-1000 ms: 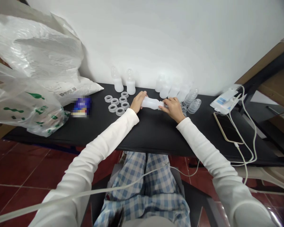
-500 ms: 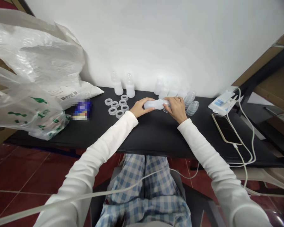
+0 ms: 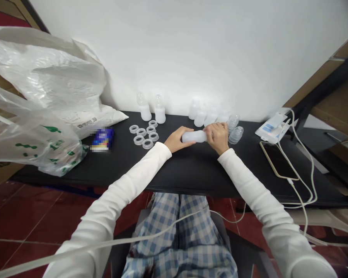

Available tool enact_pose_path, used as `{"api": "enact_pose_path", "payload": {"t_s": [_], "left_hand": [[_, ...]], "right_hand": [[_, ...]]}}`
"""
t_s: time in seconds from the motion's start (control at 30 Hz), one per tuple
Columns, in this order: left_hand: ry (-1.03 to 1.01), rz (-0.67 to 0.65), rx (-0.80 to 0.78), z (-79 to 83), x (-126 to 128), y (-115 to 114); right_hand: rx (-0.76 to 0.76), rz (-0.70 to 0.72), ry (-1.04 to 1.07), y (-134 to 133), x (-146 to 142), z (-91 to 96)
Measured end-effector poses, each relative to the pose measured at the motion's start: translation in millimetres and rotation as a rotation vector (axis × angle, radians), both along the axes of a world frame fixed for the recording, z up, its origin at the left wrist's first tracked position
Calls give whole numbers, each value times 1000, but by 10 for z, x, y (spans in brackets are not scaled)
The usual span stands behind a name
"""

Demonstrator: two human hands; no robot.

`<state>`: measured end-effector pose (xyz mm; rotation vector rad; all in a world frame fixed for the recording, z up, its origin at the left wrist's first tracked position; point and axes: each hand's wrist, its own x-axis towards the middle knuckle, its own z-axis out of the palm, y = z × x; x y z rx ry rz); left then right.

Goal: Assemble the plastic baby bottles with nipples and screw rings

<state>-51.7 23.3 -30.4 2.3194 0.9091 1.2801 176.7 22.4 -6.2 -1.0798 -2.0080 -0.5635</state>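
Note:
My left hand (image 3: pixel 177 141) grips the base end of a translucent white baby bottle (image 3: pixel 193 136) that lies sideways just above the black table (image 3: pixel 174 166). My right hand (image 3: pixel 219 136) is closed around the bottle's neck end, and its fingers hide whatever sits on the neck. Several clear plastic screw rings (image 3: pixel 144 135) lie in a cluster left of my left hand. Two bottles with teats (image 3: pixel 152 109) stand upright by the wall. A group of bare bottles (image 3: pixel 207 114) stands behind my hands, and clear dome caps (image 3: pixel 236 129) lie right of my right hand.
Large plastic bags (image 3: pixel 40 104) fill the table's left end, with a small blue packet (image 3: pixel 102 139) beside them. On the right lie a phone (image 3: pixel 275 160) on a white cable and a white device (image 3: pixel 272 126). The white wall closes off the back.
Both hands have drawn the bottle slightly toward me and to the right. My right hand has closed further over the neck end. The view has tilted down a little.

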Motion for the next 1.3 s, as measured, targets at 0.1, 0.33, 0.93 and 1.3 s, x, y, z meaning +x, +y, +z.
{"api": "enact_pose_path", "payload": {"t_s": [0.1,0.33,0.93,1.3], "left_hand": [[-82,74,-112,36,-9,-31],[32,-30,64,7,16,-29],[264,487,74,-6,-41,76],[154,831,-283,175,-108,139]], "right_hand": [[1,26,-42,-39,-44,11],[-56,9,13,-18,-36,5],[-106,-135,131,-60,-118,32],[-154,-138,0,-105,-201,-1]]}}
